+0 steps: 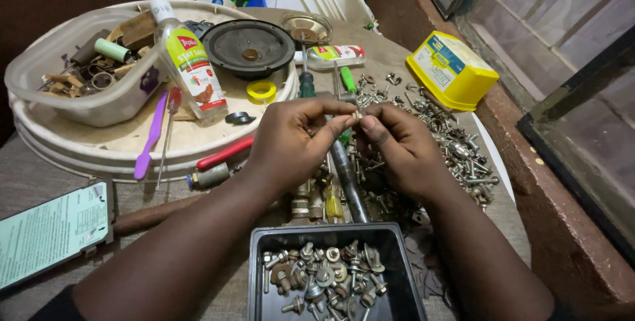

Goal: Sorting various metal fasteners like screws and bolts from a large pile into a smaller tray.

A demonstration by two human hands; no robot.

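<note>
Both hands meet above the worktable, fingertips pinched together on 1 small metal fastener (358,115), too small to tell whether it is a screw, a nut or both. The left hand (291,143) closes thumb and forefinger on it from one side; the right hand (400,149) closes on it from the other, so both grips are shut on that piece, held just above the loose pile of silvery screws and bolts (450,145) spread across the table.

Directly below the wrists sits a black rectangular plastic tray (400,275) that already holds a shallow layer of bolts with washers and nuts, perhaps 20 pieces. Judging by the amounts, the work seems only partly done: the tray is far from full, while the pile on the table is much larger.

Left of the hands stand a round white tray (59,152), a black speaker cone (248,46) and a yellow box (450,69).
</note>
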